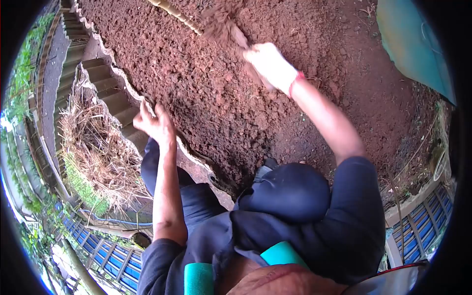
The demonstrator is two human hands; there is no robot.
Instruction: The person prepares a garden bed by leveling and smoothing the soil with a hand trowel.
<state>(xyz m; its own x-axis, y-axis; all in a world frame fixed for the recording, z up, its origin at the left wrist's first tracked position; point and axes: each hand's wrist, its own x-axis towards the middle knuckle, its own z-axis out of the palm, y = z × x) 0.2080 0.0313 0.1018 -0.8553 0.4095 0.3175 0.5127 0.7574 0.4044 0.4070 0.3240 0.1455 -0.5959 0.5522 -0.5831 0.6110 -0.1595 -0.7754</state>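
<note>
My right hand [272, 66], in a white glove with a red cuff, is closed around a small digging tool [239, 38]. The tool is smeared by motion and partly covered by soil, so its exact kind does not show. A burst of loose soil [219, 23] flies up around its tip. Bare, my left hand [156, 125] grips the wavy upper edge of a corrugated sheet [110, 91], thumb on the soil side and fingers over the other side. Brown, crumbly soil [206, 98] fills the bed between and beyond both hands.
A jointed, bamboo-like stick [177, 14] lies on the soil ahead. Dry straw [101, 142] is heaped left of the sheet. At the upper right is a green-blue panel [418, 44]. My bent knee [295, 191] is close to the bed, and blue slatted fencing [115, 258] stands behind at left.
</note>
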